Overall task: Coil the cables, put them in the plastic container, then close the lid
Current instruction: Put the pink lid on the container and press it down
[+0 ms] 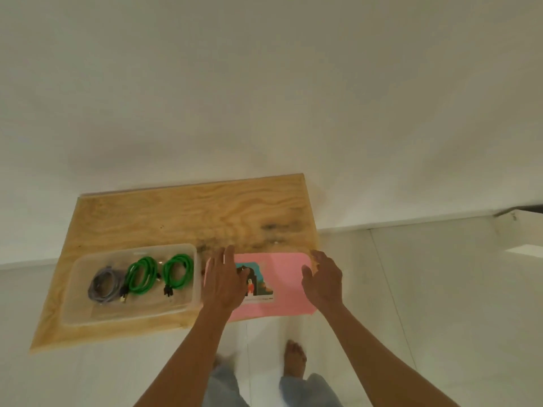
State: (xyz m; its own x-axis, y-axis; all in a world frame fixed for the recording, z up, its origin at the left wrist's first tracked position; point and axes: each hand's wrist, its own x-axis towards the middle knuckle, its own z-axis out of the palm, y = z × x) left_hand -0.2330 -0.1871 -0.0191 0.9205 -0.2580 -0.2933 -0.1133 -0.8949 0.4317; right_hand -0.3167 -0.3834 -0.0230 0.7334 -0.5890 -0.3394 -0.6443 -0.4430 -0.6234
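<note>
A clear plastic container stands open on the left of a wooden board. Inside it lie three coiled cables: a grey one at the left and two green ones beside it. To the right lies the pink lid, flat, with a picture label on it. My left hand hovers over the lid's left end, fingers spread. My right hand is at the lid's right end, fingers curved and apart. I cannot tell whether either hand touches the lid.
The wooden board stands against a white wall. The lid overhangs the board's near right edge. Below are a pale tiled floor, my jeans and a bare foot.
</note>
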